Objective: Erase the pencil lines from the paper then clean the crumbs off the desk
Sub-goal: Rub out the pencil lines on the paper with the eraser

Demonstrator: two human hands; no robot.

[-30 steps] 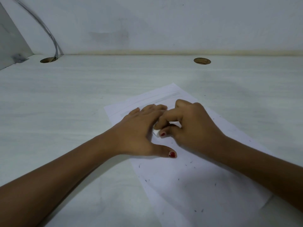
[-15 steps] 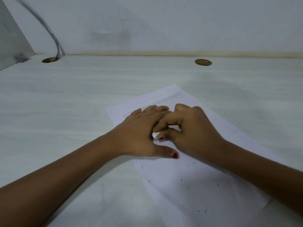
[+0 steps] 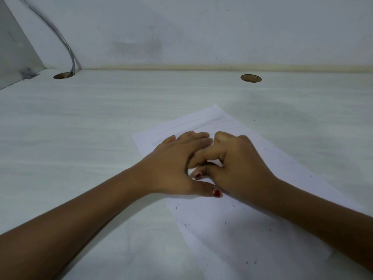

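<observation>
Paper (image 3: 232, 229) is thin and slides easily on the desk (image 3: 80, 128), so your flat, open left hand (image 3: 173, 164) presses its middle. Your right hand (image 3: 236, 168) pinches the small eraser (image 3: 190, 171); grip it low.

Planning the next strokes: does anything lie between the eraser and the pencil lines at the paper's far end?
Nothing loose. Only the left hand, flat on the paper, sits beside the eraser pinched by the right hand; the lines lie beyond its fingertips.
</observation>
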